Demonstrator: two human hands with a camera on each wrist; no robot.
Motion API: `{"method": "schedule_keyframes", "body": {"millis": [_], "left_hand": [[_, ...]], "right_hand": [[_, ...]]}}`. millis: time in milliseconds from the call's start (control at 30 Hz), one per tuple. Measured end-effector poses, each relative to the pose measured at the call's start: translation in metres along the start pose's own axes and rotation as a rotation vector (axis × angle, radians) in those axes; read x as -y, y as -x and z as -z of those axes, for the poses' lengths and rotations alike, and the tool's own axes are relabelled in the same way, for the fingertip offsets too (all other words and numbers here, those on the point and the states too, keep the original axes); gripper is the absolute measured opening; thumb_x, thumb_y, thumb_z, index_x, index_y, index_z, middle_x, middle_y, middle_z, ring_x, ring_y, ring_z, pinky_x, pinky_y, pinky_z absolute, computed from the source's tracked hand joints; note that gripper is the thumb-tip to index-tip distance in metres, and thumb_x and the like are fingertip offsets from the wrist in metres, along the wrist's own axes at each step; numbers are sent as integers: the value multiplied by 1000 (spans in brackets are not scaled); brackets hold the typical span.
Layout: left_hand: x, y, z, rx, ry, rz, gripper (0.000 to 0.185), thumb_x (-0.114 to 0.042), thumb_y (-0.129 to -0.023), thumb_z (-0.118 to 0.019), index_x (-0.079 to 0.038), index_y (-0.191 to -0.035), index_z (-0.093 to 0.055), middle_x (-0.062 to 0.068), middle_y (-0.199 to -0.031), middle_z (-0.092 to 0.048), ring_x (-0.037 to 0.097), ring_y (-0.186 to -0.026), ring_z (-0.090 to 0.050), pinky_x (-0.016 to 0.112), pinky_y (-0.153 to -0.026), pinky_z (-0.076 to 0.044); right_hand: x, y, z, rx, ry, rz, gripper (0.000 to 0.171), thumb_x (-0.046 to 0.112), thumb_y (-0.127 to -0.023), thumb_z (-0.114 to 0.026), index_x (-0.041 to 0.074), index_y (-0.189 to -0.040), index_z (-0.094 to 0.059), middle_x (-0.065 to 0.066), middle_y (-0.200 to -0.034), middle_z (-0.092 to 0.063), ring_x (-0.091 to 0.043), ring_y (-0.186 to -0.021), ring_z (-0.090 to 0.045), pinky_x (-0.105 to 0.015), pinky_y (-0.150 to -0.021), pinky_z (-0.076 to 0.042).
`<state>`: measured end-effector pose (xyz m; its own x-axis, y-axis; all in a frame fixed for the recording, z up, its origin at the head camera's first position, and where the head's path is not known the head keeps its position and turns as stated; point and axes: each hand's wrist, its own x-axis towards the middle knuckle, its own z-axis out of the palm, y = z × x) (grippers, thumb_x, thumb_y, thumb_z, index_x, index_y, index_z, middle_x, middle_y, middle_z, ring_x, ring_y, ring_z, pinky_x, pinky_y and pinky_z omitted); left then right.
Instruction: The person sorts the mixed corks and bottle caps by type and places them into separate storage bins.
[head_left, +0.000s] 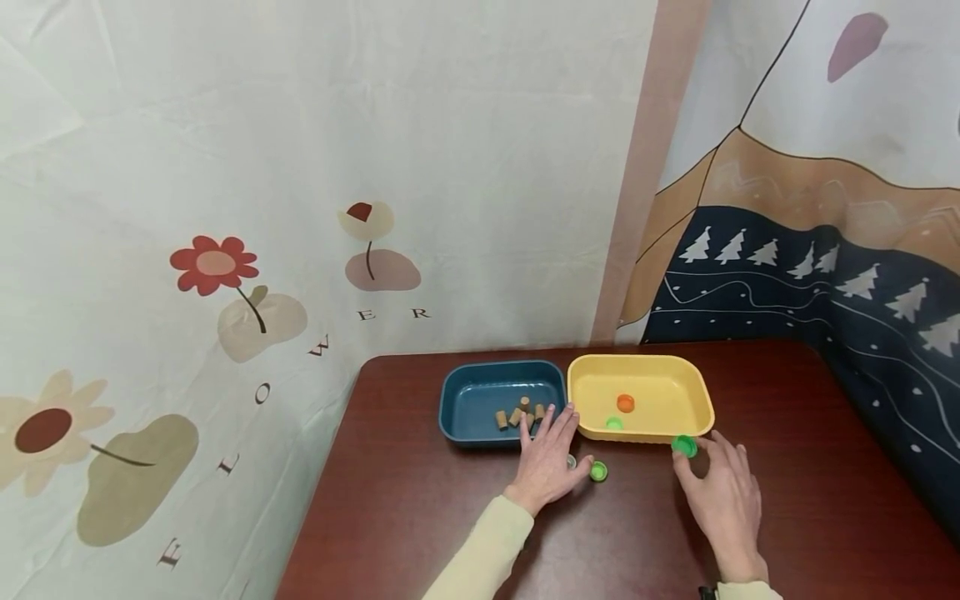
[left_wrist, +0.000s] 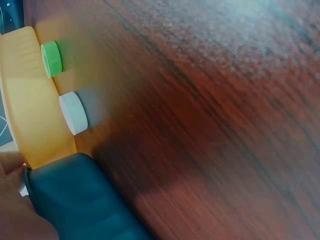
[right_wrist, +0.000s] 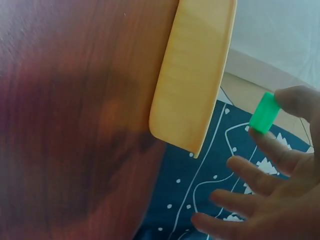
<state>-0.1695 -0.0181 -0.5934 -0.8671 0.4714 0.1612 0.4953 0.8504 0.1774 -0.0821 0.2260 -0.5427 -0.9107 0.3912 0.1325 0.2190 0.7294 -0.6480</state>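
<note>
My left hand [head_left: 550, 429] lies flat with straight fingers, its tips over the front rim of the blue tray [head_left: 465, 392], next to several corks [head_left: 519, 414]. It holds nothing that I can see. A small white cap [left_wrist: 73, 113] and a green cap [head_left: 597, 472] lie on the table just right of it. My right hand [head_left: 693, 457] pinches another green cap [right_wrist: 264, 113] between thumb and forefinger, just in front of the yellow tray [head_left: 697, 392]. Its other fingers are spread. In the yellow tray lie an orange cap [head_left: 626, 403] and a green cap [head_left: 614, 423].
The two trays stand side by side at the back of a dark red wooden table [head_left: 787, 467]. Patterned cloth hangs behind and to the right. The table's left edge [head_left: 318, 492] runs close to the blue tray.
</note>
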Motion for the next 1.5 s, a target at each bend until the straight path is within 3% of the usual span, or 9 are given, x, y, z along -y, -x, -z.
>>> {"method": "schedule_keyframes", "body": {"millis": [333, 700, 967, 1200, 1367, 1500], "left_hand": [[1, 0, 1, 12, 10, -2, 72, -56, -98, -55, -18, -158, -45, -5, -168, -33, 26, -154, -30, 70, -117, -18], [1, -1, 3, 18, -19, -2, 73, -58, -98, -54, -19, -158, -45, -5, -167, -33, 26, -154, -30, 70, -117, -19], [1, 0, 3, 23, -7, -2, 73, -58, -98, -54, -19, -159, -44, -5, -167, -33, 25, -154, -30, 70, -118, -18], [0, 0, 2, 24, -9, -2, 72, -57, -99, -55, -19, -159, -45, -5, -167, -33, 25, -155, -29, 70, -117, -18], [0, 0, 0, 19, -7, -4, 72, -58, -98, -55, -19, -158, -45, -5, -167, -34, 25, -154, -30, 70, -117, -18], [1, 0, 1, 14, -15, -9, 72, -58, -98, -55, -19, -158, -46, -5, -167, -35, 25, -154, -30, 70, -117, -18]], "right_hand": [[6, -24, -1, -24, 22, 198, 45, 26, -97, -71, -5, -129, -64, -34, -148, -47, -58, -146, -28, -83, -105, -20], [13, -55, -3, -16, 64, 331, 45, 21, -93, -75, -6, -128, -65, -34, -145, -50, -62, -139, -34, -82, -108, -19], [13, -73, -9, 75, 105, 349, 47, 23, -94, -75, -6, -130, -63, -34, -139, -55, -60, -136, -39, -82, -106, -20], [7, -95, -15, 149, 172, 387, 46, 23, -94, -75, -8, -127, -65, -33, -126, -64, -50, -111, -59, -76, -98, -38], [6, -109, -20, 263, 209, 347, 49, 24, -94, -75, -10, -128, -63, -33, -126, -63, -46, -100, -62, -66, -89, -50], [3, -116, -28, 334, 220, 295, 50, 24, -95, -74, -10, -130, -62, -32, -127, -62, -42, -97, -62, -65, -88, -51]]}}
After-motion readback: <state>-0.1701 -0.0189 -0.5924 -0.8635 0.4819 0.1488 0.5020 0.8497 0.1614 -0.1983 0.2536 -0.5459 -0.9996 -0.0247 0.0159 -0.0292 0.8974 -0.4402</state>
